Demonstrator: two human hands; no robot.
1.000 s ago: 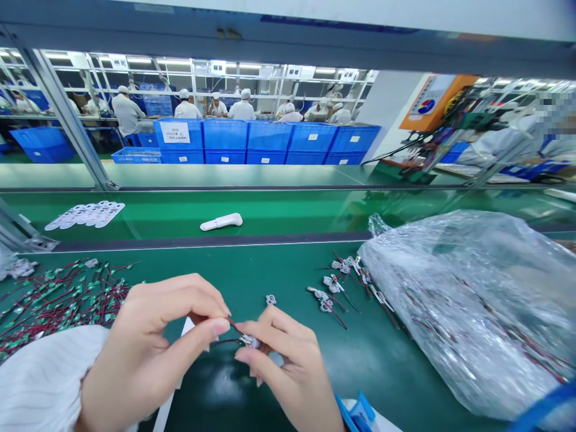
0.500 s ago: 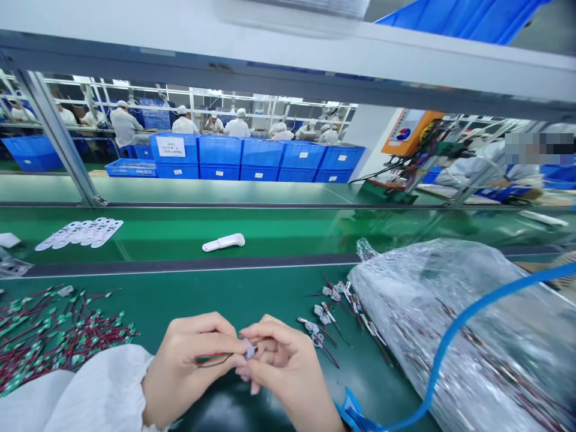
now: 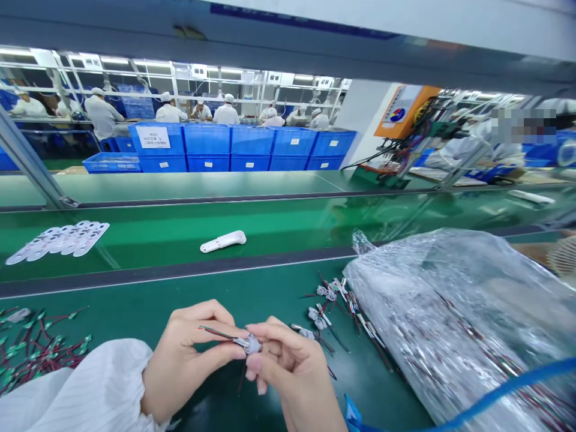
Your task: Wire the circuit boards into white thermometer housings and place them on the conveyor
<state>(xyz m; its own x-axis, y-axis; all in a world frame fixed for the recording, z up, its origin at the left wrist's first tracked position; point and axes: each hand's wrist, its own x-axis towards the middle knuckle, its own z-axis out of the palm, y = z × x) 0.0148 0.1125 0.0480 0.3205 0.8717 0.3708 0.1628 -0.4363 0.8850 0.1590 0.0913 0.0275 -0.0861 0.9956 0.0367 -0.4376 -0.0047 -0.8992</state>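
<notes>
In front of me, my two hands meet at a small wired part with a grey, rubbery-looking sleeve [image 3: 253, 344]. My left hand [image 3: 193, 354] pinches it at the wire side, and thin red, green and dark wires [image 3: 218, 333] stick out leftward across the fingers. From the other side, thumb and fingers of my right hand [image 3: 288, 366] close on the sleeved end. Fingertips partly cover the part. Just right of my right hand lie several similar grey-sleeved pieces with wires [image 3: 318, 318] on the green table.
Red wires with small green boards [image 3: 40, 354] are heaped at left. A clear plastic bag of wired parts [image 3: 450, 312] fills the right, a blue hose [image 3: 508, 384] crossing it. Beyond are a white handle-shaped piece [image 3: 224, 241], flat white pieces [image 3: 63, 241] and blue bins [image 3: 207, 147].
Between my fingers the part has turned, so more of its sleeve and a pale section show and the wires point up-left. The view has shifted; my hands stay together.
</notes>
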